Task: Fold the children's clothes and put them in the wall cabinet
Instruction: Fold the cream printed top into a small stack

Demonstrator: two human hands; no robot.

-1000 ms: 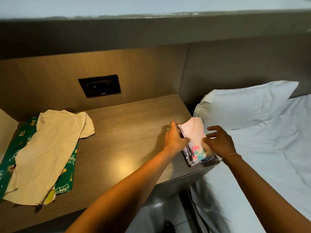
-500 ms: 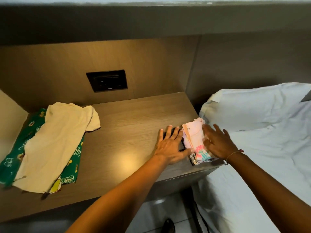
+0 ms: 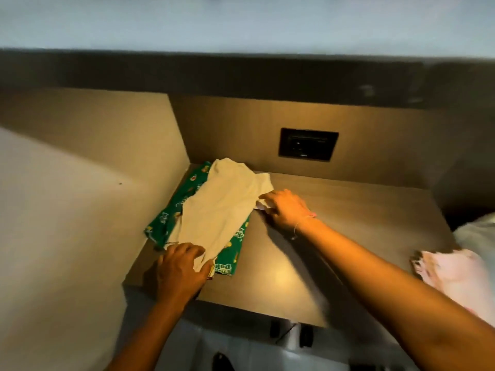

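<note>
A cream garment (image 3: 219, 207) lies spread over a green printed garment (image 3: 174, 210) at the left end of the wooden shelf (image 3: 348, 223). My left hand (image 3: 182, 269) grips the cream garment's near bottom edge. At its right sleeve, my right hand (image 3: 286, 210) pinches the cloth. A folded pink garment (image 3: 452, 271) rests at the shelf's right end, apart from both hands.
A black wall socket (image 3: 308, 143) sits in the back panel above the shelf. A pale side wall (image 3: 67, 223) closes the shelf's left end. White bedding (image 3: 479, 231) shows at the far right. Dark objects lie on the floor below.
Both hands left the folded pink garment at the right end and moved left to the cream garment, taking hold of it. The view swung left.
</note>
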